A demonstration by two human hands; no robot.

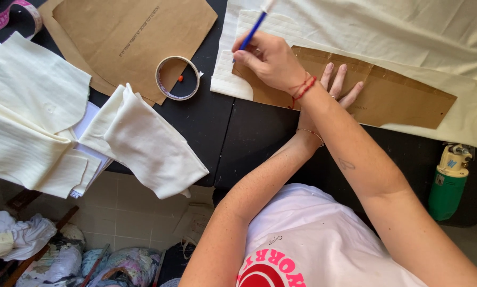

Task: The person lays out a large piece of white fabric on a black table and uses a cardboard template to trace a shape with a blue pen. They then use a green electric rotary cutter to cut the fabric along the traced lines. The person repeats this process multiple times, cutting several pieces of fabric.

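Plenty of cream cloth [408,32] spread flat across the far right corner of the desk [238,133], smooth enough for marking. On top, a brown paper pattern [403,101], laid as a guide. Pinned there by the left hand [338,85], fingers released and splayed flat, likely against slipping. Crossed over it, the right hand [270,61], clenched around a blue pen [253,32], tip near the pattern's curved left end. Toward the far edge, a tape roll [178,78], well apart from both hands.

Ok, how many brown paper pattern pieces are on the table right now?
2. One brown paper pattern piece lies on the cream fabric at right, pinned under the left hand. The other pattern piece lies at top left behind the tape roll, possibly with another sheet beneath.
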